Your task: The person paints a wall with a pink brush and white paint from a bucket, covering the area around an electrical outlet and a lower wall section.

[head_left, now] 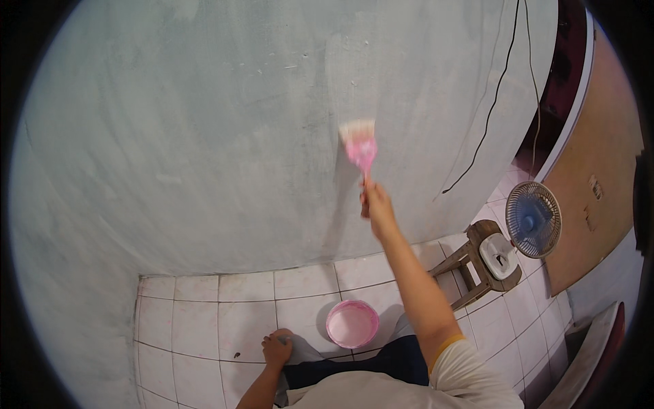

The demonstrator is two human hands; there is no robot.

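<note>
My right hand [377,204] is closed round the handle of a pink paintbrush [363,148]. The wide pale bristles point up against the grey-blue wall [225,150], where a lighter painted strip runs above them. My left hand [276,349] rests on my bent left knee with its fingers laid over it, holding nothing. Between my knees on the floor stands a pink bucket [376,326] of whitish-pink paint.
To the right, a blue fan [534,219] stands on a wooden stool [470,262]. Dark cables [492,109] hang down the wall. A brown panel [593,157] stands beyond the doorway at the far right. White tiles [194,320] cover the floor.
</note>
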